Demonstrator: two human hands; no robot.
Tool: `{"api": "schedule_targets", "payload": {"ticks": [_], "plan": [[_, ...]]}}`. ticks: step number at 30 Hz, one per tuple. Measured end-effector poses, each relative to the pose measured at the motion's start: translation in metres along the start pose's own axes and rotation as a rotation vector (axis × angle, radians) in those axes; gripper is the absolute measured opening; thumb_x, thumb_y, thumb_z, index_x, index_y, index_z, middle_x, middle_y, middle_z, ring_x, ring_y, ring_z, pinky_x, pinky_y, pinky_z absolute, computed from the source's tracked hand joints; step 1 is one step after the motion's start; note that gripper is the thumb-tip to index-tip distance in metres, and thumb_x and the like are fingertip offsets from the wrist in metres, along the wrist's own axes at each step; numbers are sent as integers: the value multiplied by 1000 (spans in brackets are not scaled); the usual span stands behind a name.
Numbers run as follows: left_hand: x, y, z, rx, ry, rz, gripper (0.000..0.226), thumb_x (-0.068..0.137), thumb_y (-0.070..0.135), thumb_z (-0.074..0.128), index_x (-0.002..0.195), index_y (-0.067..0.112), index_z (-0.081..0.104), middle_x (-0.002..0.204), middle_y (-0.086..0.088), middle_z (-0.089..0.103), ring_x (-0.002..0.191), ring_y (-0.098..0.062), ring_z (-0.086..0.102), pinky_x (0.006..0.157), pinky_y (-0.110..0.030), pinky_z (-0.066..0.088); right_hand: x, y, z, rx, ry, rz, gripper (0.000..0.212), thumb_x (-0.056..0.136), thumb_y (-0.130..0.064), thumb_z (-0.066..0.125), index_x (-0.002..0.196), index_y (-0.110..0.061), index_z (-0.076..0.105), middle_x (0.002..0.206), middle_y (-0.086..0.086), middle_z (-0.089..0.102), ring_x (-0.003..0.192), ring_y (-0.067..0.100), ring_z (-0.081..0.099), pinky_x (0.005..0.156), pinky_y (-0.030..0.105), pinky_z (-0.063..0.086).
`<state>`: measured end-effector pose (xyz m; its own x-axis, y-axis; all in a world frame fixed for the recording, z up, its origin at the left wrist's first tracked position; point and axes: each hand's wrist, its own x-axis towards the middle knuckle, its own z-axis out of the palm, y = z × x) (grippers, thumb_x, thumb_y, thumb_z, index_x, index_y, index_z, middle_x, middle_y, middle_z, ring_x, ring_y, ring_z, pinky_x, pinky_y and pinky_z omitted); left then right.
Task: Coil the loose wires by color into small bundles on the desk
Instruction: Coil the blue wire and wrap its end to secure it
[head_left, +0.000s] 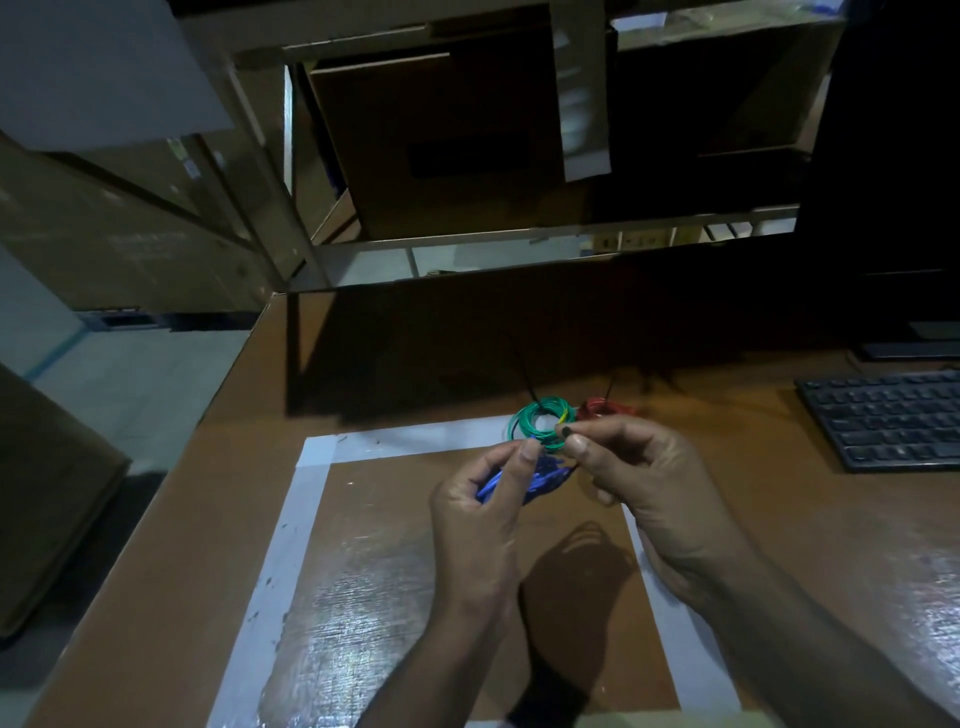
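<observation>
A blue wire bundle (540, 475) is held above the brown desk (415, 545). My left hand (485, 514) grips its left side, thumb and fingers closed around the loops. My right hand (639, 478) pinches something small at the bundle's right end, close to a short yellow piece (563, 415). Just behind my fingers a coiled green wire bundle (540, 423) lies on the desk, with a black tie sticking up from it. To its right lies a coiled red wire bundle (602, 408), partly in shadow.
White tape (306, 519) outlines a rectangle on the desk under my hands. A dark keyboard (883, 421) sits at the right, with a monitor base (914, 348) behind it. A dark upright panel (467, 343) closes the desk's back. Cardboard boxes fill shelves beyond.
</observation>
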<state>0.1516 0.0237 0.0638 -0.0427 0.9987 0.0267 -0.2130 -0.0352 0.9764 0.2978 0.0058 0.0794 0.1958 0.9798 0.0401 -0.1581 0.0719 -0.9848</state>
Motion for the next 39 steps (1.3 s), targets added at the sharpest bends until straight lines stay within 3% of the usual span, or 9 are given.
{"api": "schedule_targets", "payload": {"ticks": [8,15,19,28,32,36,39], "plan": [[0,3,1,-3,-3,-14,27,87,29,70,101,8,80,81,0,73,61,4,59,55,-9,43,1,4,2,40,-13,13,20,83,-20,74,100,-10,78,96,7,78,67,12,66,63,23,55],[0,4,1,-8,-12,-26,25,90,25,69,101,7,80,82,2,74,64,4,62,55,-9,44,0,0,5,34,-28,4,24,82,-22,72,101,-9,78,88,4,77,68,7,67,64,23,56],[-2,6,2,-15,-20,-17,29,87,28,69,101,4,79,79,3,73,62,4,61,55,-9,44,-1,2,5,13,-32,10,22,82,-20,73,101,-11,78,93,6,78,67,9,67,64,23,57],[-3,5,3,-23,-7,-27,24,89,23,68,99,4,79,73,7,71,57,4,58,54,-9,43,-1,5,8,18,-22,23,16,80,-21,77,96,-17,80,92,6,77,63,14,62,60,24,55],[-4,5,4,-35,9,-44,26,88,26,69,98,4,79,72,7,70,57,4,58,52,-10,43,-2,5,12,56,7,10,22,74,-20,81,88,-8,68,76,5,67,61,14,61,52,24,53],[-7,5,3,-19,-3,-46,29,86,34,66,94,9,79,69,11,69,56,4,57,52,-10,42,-3,4,12,-25,-16,12,12,81,-18,80,86,-8,75,82,8,75,60,14,61,55,24,53],[-8,5,3,-5,-3,-49,30,87,34,65,95,9,80,69,10,69,57,5,57,52,-10,42,-3,1,12,-107,-47,16,4,84,-16,80,81,-15,77,79,1,75,60,3,60,53,18,48]]}}
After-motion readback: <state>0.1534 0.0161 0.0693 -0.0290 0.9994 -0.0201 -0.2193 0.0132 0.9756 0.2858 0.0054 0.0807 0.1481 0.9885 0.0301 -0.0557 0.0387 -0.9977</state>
